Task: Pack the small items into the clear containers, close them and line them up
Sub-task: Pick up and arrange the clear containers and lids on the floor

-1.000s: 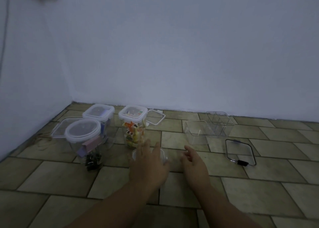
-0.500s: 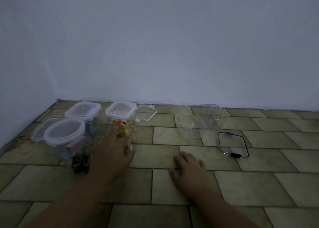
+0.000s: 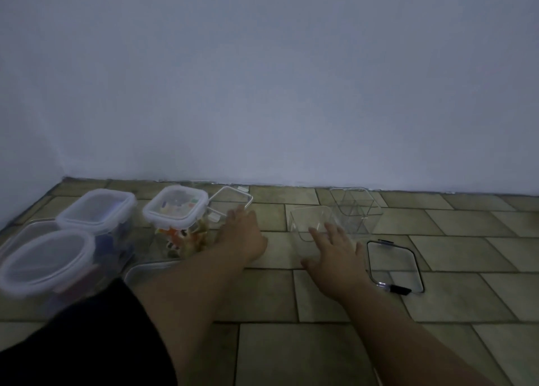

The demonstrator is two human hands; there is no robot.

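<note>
Three closed clear containers stand at the left: a round-lidded one, a square one and a square one full of colourful small items. My left hand reaches past the colourful container's right side, fingertips at a loose clear lid, holding nothing. My right hand hovers with fingers spread just in front of an empty open clear container. Behind that stands a clear divided container, also open. A black-rimmed clear lid lies to the right of my right hand.
Everything sits on a tiled floor close to a pale wall. Another flat white-rimmed lid lies under my left forearm. A further lid lies behind the round container. A dark sleeve covers my left upper arm.
The view has come closer to the floor. My left hand moved from the left containers to the right, up to the loose lid. My right hand left the floor and went forward to the empty container.
</note>
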